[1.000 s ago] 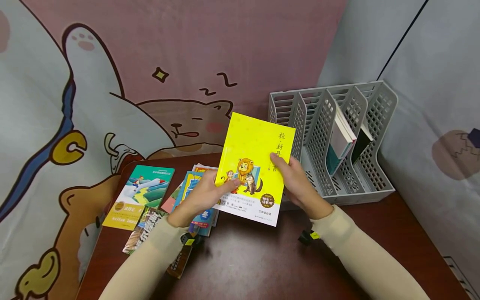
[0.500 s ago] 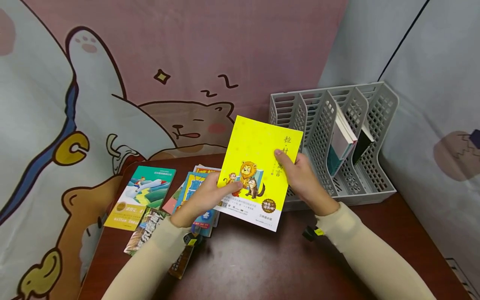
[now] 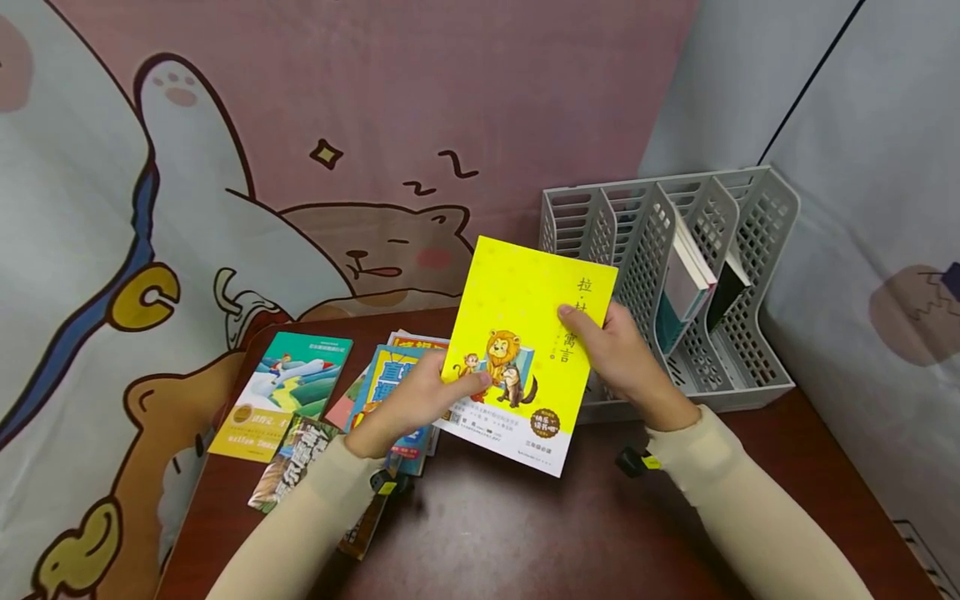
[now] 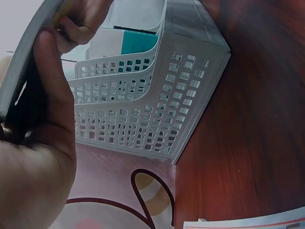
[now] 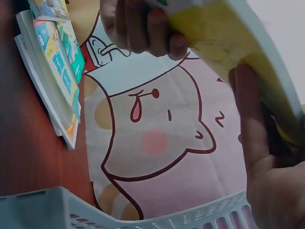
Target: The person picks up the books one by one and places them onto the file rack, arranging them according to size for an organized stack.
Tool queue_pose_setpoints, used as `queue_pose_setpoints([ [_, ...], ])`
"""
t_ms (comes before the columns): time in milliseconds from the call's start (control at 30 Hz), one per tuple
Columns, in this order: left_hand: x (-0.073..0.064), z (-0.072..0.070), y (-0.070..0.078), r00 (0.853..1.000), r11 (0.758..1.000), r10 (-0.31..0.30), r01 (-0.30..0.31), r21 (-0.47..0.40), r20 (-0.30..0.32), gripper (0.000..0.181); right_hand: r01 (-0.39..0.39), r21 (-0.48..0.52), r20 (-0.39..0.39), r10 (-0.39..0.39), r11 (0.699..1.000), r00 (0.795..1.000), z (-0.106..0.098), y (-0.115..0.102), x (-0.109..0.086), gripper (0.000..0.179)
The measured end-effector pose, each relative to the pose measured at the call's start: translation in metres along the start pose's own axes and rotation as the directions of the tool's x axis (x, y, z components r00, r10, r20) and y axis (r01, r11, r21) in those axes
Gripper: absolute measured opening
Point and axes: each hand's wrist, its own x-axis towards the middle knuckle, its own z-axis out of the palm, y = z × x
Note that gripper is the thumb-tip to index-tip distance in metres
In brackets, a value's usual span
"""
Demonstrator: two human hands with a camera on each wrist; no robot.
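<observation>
both hands (image 3: 417, 398) (image 3: 624, 354) hold yellow book (image 3: 531, 350); rack (image 3: 705, 399) holds books (image 3: 682, 287).

The person's left forearm (image 3: 296, 521) and right forearm (image 3: 757, 508) reach forward, converging. The left hand (image 3: 420, 396) and right hand (image 3: 622, 354) grip, facing each other, well apart, fingers mostly hidden beneath; left thumb (image 3: 467, 386) lies sideways, right thumb (image 3: 580, 325) slants up-left.
</observation>
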Motion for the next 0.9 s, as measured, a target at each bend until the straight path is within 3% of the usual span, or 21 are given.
queue_pose_setpoints([
  [133,0.002,0.002,-0.002,1.000,1.000,0.004,-0.004,-0.010,-0.004,0.043,-0.007,-0.061,-0.006,0.007,0.998,1.000,-0.003,-0.007,-0.002,0.041],
  [267,0.008,0.005,-0.001,1.000,1.000,0.004,-0.004,-0.009,-0.020,0.049,0.008,-0.169,-0.060,-0.018,0.986,0.998,-0.008,-0.016,-0.008,0.042],
  [400,0.017,0.008,-0.003,0.997,1.000,0.017,-0.018,-0.016,-0.075,0.050,0.087,-0.240,-0.130,-0.121,0.967,0.984,-0.021,-0.030,-0.013,0.039],
  [500,0.025,0.010,-0.007,0.993,0.998,0.018,-0.026,-0.063,-0.119,0.046,0.159,-0.289,-0.193,-0.221,0.944,0.956,-0.035,-0.040,-0.017,0.035],
  [667,0.037,0.022,-0.010,0.988,0.994,-0.042,0.027,-0.109,-0.147,0.039,0.210,-0.408,-0.335,-0.360,0.889,0.871,-0.057,-0.053,-0.022,0.026],
  [800,0.046,0.041,-0.010,0.992,0.993,-0.071,0.061,-0.103,-0.104,0.037,0.205,-0.498,-0.446,-0.451,0.843,0.773,-0.071,-0.061,-0.026,0.020],
  [900,0.053,0.055,-0.013,0.994,0.993,-0.077,0.071,-0.093,-0.071,0.042,0.231,-0.538,-0.483,-0.521,0.811,0.704,-0.079,-0.067,-0.030,0.016],
])
